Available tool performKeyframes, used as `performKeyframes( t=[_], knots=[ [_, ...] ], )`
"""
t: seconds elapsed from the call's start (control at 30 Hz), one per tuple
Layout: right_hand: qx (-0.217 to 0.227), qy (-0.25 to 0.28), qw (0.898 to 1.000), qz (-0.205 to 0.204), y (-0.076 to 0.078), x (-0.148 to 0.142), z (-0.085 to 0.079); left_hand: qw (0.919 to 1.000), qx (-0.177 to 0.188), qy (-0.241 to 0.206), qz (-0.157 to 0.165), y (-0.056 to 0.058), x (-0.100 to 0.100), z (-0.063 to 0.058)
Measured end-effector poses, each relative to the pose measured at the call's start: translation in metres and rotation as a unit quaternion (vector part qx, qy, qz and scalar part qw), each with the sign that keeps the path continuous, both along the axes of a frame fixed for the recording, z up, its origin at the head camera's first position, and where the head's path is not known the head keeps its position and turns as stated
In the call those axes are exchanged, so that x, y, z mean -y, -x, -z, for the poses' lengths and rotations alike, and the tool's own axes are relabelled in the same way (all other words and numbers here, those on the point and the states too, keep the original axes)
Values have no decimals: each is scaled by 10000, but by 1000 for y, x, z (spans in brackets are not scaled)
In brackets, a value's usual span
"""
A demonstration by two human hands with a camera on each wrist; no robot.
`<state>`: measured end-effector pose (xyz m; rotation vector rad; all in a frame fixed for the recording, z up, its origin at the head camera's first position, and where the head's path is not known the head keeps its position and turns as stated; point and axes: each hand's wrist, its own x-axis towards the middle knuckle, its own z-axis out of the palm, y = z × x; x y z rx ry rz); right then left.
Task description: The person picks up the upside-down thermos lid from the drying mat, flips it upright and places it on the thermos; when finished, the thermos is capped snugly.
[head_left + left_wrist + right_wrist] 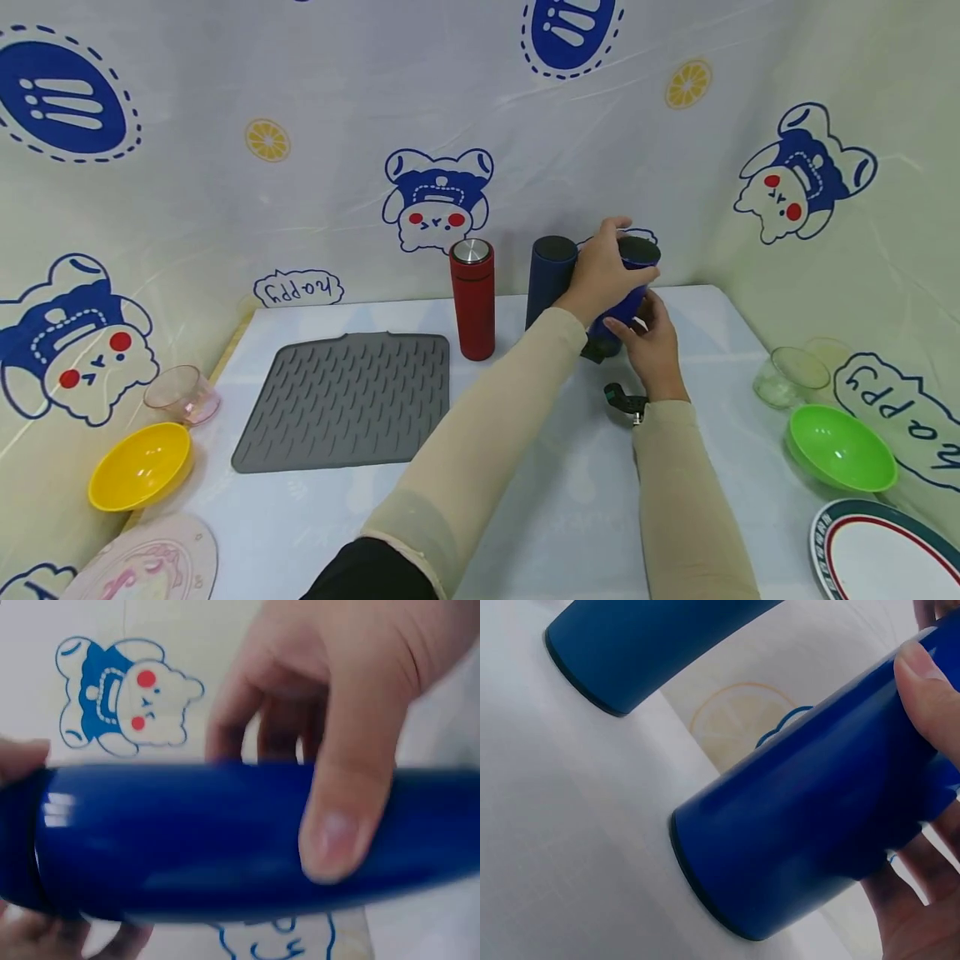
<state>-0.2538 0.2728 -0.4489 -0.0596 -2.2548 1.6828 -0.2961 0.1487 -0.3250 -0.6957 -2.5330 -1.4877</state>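
Note:
A shiny blue thermos bottle (621, 310) with a dark round top is held between both hands. My left hand (602, 271) grips its upper part, with the thumb lying across the blue body (187, 840) in the left wrist view. Lower down, my right hand (658, 346) grips the same bottle, its thumb and fingers on opposite sides in the right wrist view. A seam circles the bottle near one end. Whether the bottle touches the table cannot be told. Just left of it stands a navy bottle (551, 279), partly hidden by my left hand. Further left is a red thermos (473, 308) with a silver lid.
A grey ridged mat (352, 404) lies left of centre. Along the left side are a pink glass (183, 396), a yellow bowl (142, 467) and a pink-patterned plate (150, 562). On the right are a clear glass (787, 379), a green bowl (840, 450) and a green-rimmed plate (892, 554).

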Motion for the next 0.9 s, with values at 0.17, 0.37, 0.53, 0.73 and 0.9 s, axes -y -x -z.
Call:
performKeyframes(
  t=[0.17, 0.37, 0.53, 0.73, 0.9],
  knots=[
    [-76, -51, 9999, 55, -1, -3, 1, 9983, -324, 448, 172, 2, -2, 0],
    [-86, 20, 10000, 2, 0, -3, 1, 9995, -262, -16, -197, 3, -4, 1],
    [-185, -9, 9998, 57, 0, -2, 0, 9993, -45, -208, 298, 3, 1, -1],
    [-309, 159, 9994, -61, -3, -3, 0, 9995, -204, 222, 9, 0, -7, -1],
    [-129, 89, 9999, -43, -2, -2, 0, 9987, -355, 231, -299, -1, -8, 2]
  ],
)
